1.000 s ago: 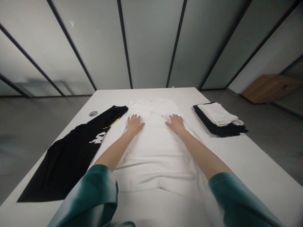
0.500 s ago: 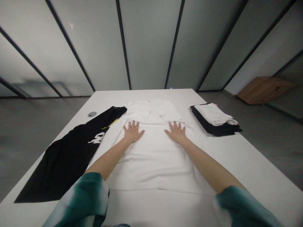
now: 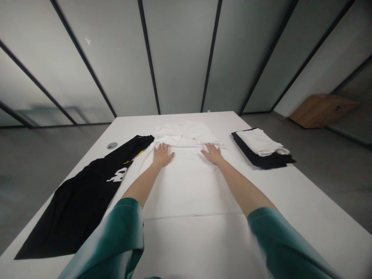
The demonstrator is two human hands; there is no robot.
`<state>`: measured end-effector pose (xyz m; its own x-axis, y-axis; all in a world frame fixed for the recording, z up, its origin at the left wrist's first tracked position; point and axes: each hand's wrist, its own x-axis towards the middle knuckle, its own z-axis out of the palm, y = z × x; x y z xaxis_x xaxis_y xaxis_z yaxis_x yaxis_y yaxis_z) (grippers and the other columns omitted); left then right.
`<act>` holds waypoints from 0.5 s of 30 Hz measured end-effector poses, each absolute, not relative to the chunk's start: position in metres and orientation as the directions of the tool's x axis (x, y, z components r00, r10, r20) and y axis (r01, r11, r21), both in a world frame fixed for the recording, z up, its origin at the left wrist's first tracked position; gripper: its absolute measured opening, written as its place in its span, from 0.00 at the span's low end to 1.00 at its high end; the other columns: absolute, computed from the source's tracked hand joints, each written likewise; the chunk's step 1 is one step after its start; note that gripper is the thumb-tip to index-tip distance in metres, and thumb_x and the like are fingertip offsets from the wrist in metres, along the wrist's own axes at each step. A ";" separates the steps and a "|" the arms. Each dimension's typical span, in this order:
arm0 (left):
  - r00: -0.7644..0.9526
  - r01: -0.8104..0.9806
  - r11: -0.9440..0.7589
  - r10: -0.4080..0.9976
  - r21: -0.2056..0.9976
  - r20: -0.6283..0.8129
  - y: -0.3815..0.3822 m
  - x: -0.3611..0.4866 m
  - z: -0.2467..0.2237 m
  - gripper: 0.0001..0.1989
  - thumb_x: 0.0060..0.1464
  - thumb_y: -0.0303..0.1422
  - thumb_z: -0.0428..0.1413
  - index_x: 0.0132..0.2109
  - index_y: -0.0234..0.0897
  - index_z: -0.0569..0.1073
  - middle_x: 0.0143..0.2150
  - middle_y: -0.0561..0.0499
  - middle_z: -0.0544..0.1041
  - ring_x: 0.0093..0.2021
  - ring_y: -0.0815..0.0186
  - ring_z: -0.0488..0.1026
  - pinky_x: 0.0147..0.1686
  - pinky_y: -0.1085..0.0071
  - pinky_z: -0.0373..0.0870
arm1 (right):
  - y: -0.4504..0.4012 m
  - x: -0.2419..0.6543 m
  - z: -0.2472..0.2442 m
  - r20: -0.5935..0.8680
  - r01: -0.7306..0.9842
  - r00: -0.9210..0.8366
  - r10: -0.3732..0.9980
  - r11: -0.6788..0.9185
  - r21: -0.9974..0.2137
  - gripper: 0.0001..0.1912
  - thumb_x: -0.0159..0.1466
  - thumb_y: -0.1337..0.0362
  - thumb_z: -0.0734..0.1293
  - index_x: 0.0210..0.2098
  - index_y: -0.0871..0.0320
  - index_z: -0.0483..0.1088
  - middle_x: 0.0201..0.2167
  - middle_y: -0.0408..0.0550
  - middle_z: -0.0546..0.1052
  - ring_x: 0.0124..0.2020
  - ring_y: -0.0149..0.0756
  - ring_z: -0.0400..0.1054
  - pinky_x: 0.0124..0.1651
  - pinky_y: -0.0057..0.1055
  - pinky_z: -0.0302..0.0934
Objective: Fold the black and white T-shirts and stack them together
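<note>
head view | above white table (image 3: 299, 201) | facing forward and down

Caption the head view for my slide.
Left hand and right hand resting on a white cloth garment, black printed cloth garment at left.

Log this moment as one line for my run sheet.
left hand: on white garment | right hand: same garment | black garment: left | folded stack: right
</note>
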<state>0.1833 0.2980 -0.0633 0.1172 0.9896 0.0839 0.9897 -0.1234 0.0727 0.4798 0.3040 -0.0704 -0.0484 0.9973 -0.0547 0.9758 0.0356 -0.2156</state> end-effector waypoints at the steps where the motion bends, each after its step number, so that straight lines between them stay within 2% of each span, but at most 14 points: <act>1: 0.120 0.988 -0.131 0.983 0.077 0.140 0.294 0.183 -0.063 0.32 0.64 0.47 0.42 0.68 0.32 0.60 0.71 0.36 0.58 0.71 0.50 0.52 0.67 0.52 0.49 | 0.301 0.484 -0.071 -0.031 0.972 -0.042 0.999 0.034 -0.231 0.32 0.71 0.50 0.53 0.69 0.57 0.54 0.72 0.57 0.52 0.72 0.48 0.44 0.69 0.52 0.41; 4: 0.092 0.989 -0.114 0.972 0.092 0.218 0.276 0.175 -0.062 0.29 0.62 0.44 0.46 0.64 0.32 0.66 0.66 0.35 0.65 0.66 0.49 0.60 0.63 0.56 0.57 | 0.282 0.500 -0.070 0.044 0.976 -0.043 0.998 0.051 -0.210 0.29 0.68 0.56 0.59 0.66 0.61 0.60 0.69 0.61 0.57 0.70 0.49 0.49 0.68 0.47 0.43; 7: 0.002 0.995 -0.015 0.991 0.094 0.136 0.253 0.153 -0.059 0.32 0.60 0.46 0.49 0.65 0.30 0.64 0.68 0.33 0.62 0.66 0.45 0.60 0.61 0.54 0.59 | 0.250 0.523 -0.068 0.113 0.988 -0.022 0.993 0.038 -0.148 0.27 0.67 0.58 0.60 0.63 0.63 0.62 0.66 0.63 0.62 0.66 0.52 0.55 0.65 0.47 0.47; 10: -0.121 0.990 0.118 0.992 0.073 0.032 0.229 0.121 -0.055 0.39 0.59 0.48 0.49 0.68 0.26 0.57 0.70 0.29 0.57 0.67 0.41 0.57 0.61 0.51 0.59 | 0.214 0.548 -0.065 0.113 0.990 0.113 0.987 -0.103 -0.094 0.27 0.67 0.55 0.59 0.61 0.65 0.64 0.62 0.66 0.66 0.60 0.56 0.60 0.59 0.49 0.54; 12: -0.191 0.980 0.190 0.982 0.053 0.015 0.212 0.103 -0.052 0.41 0.59 0.50 0.49 0.69 0.23 0.55 0.68 0.26 0.59 0.66 0.39 0.58 0.60 0.50 0.59 | 0.192 0.561 -0.064 0.082 0.977 0.209 0.975 -0.205 -0.056 0.28 0.67 0.51 0.58 0.58 0.66 0.66 0.58 0.68 0.68 0.57 0.58 0.62 0.56 0.50 0.56; 15: -0.228 0.973 0.228 0.973 0.041 0.015 0.189 0.086 -0.048 0.37 0.58 0.50 0.48 0.63 0.23 0.64 0.62 0.26 0.67 0.62 0.39 0.64 0.56 0.50 0.63 | 0.168 0.572 -0.062 0.033 0.959 0.284 0.958 -0.283 -0.033 0.30 0.67 0.45 0.58 0.53 0.65 0.68 0.54 0.68 0.70 0.55 0.58 0.64 0.54 0.50 0.57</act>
<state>0.0857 0.1891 -0.0478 -0.2285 0.9734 0.0154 0.9728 0.2277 0.0415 0.5716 0.1676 -0.0623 0.2841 0.9582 0.0331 0.9585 -0.2830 -0.0332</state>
